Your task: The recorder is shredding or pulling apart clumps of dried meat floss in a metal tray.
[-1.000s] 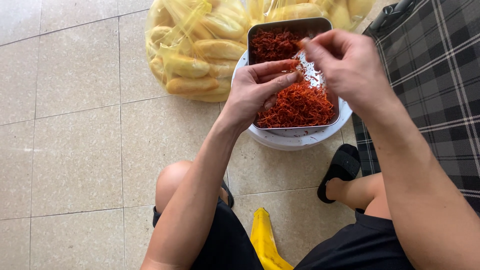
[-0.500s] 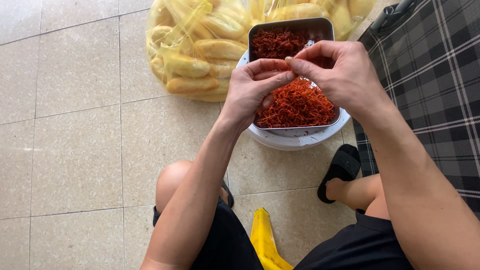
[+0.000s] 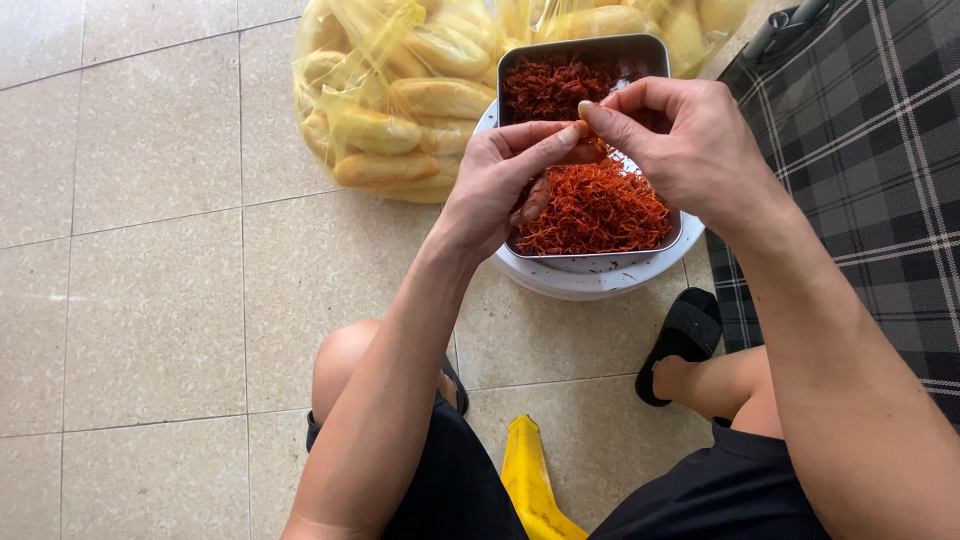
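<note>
Shredded red-orange filling (image 3: 598, 208) sits heaped in a rectangular metal tray (image 3: 655, 52), and that tray rests on a round white base (image 3: 590, 282) on the tiled floor (image 3: 140, 250). Only the one head view here, looking straight down past bare knees.

Left hand (image 3: 500, 180) is up over the near half of the tray, thumb and fingers closed on a small bun-like piece (mostly hidden by the fingers, so I can't tell exactly what it is). Right hand (image 3: 685, 145) meets it from the other side, thumb and forefinger pinched shut right at the left thumb tip, with what looks like a bit of the shreds between them.

What changed: a second ago the right hand was apart, hovering further back over the tray with its fingers looser. Half a second ago it had come in, and now both hands are pressed together fingertip to fingertip. To me that reads as a pinch of filling going into the piece in the left hand.

Behind the tray, a clear yellowish plastic bag (image 3: 390, 100) full of long bread rolls. Plaid fabric (image 3: 860, 150) on the right, black sandal (image 3: 685, 335) below the tray, something yellow plastic (image 3: 530, 480) between the legs.
</note>
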